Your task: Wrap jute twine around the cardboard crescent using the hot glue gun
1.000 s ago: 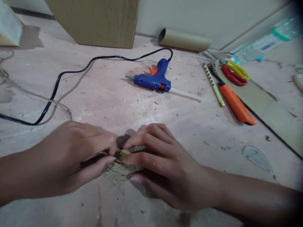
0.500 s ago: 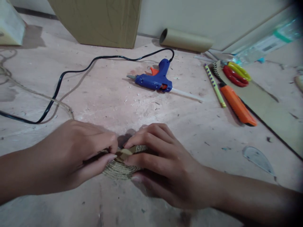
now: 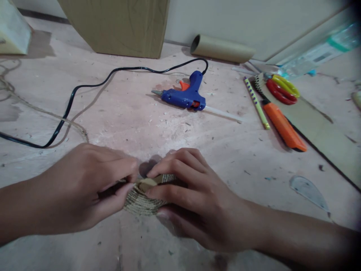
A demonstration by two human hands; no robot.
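Between my hands is a round piece coiled with twine (image 3: 143, 205), with a bare tan cardboard middle (image 3: 148, 183). My right hand (image 3: 194, 195) grips it from the right, fingertips on the cardboard middle and thumb at the near edge. My left hand (image 3: 93, 184) is closed in a pinch at the left side of the coil, where the strand enters. A loose length of twine (image 3: 42, 111) runs from the far left and disappears behind my left hand. The pinched bit itself is mostly hidden by the fingers.
Beyond my hands lies a blue glue gun (image 3: 184, 96) with a black cord (image 3: 75, 90). To the right are a patterned pencil (image 3: 256, 103), an orange cutter (image 3: 284, 128), scissors (image 3: 282, 89) and a plastic bottle (image 3: 318, 52). A cardboard tube (image 3: 222, 49) and cardboard box (image 3: 121, 28) stand behind.
My left fingertips have shifted slightly left, away from the cardboard middle, showing more of it. The right hand keeps almost the same place.
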